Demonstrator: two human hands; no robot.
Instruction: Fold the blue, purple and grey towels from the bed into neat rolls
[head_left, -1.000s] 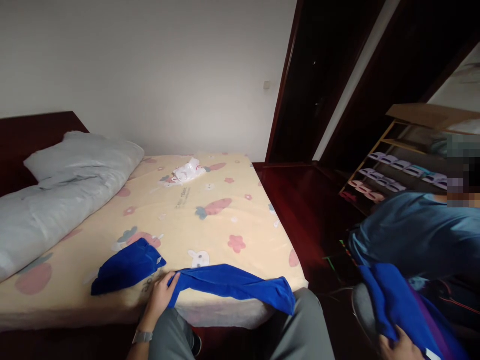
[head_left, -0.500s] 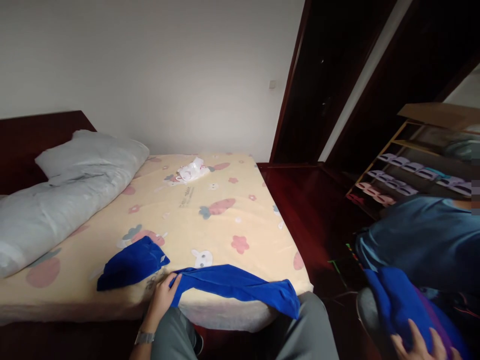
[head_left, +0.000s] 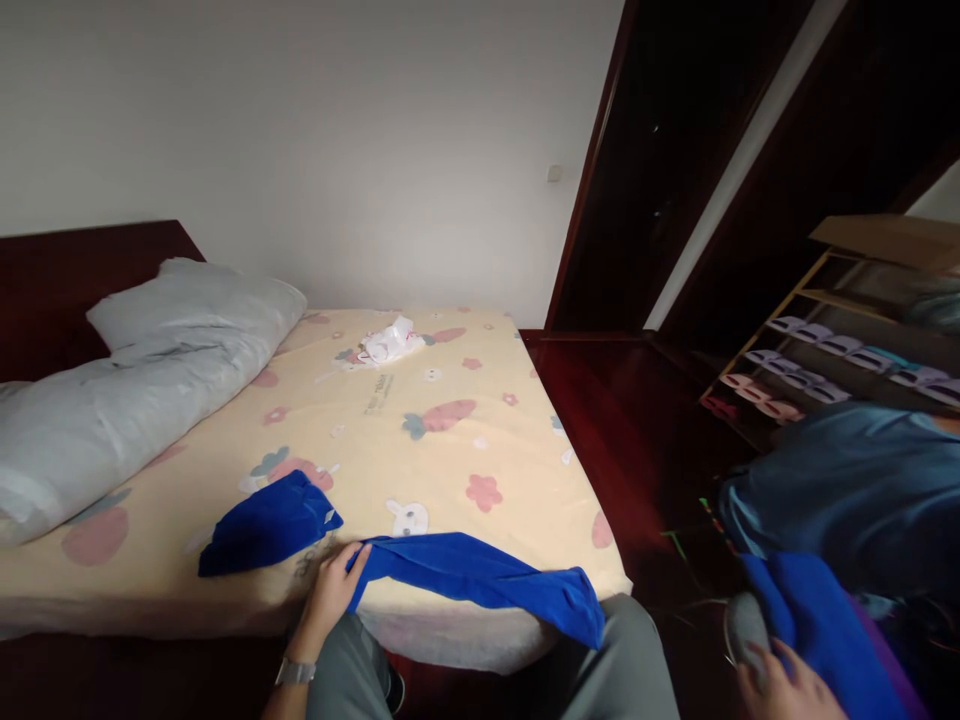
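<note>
My left hand [head_left: 330, 595], with a watch on its wrist, grips the left end of a long blue cloth [head_left: 480, 578] that lies along the near edge of the bed [head_left: 450, 450] and hangs over my grey-trousered knee. A second, folded blue cloth [head_left: 266, 525] rests on the bed just left of that hand. At the bottom right, my right hand [head_left: 780, 685] lies with fingers apart against a heap of blue cloth [head_left: 825, 630] beside a grey rim [head_left: 742, 620]; its palm is cut off by the frame.
A grey pillow and rolled quilt [head_left: 142, 380] lie at the bed's head, and a white plastic bag [head_left: 386, 343] sits near the wall. Another person in a blue top [head_left: 847, 490] bends low at the right. Behind them stands a shoe rack [head_left: 832, 360]. Dark red floor [head_left: 622, 430] runs beside the bed.
My right hand has let its fingers spread and shifted slightly left on the blue heap. The view has drifted right. My left hand keeps its grip on the long cloth.
</note>
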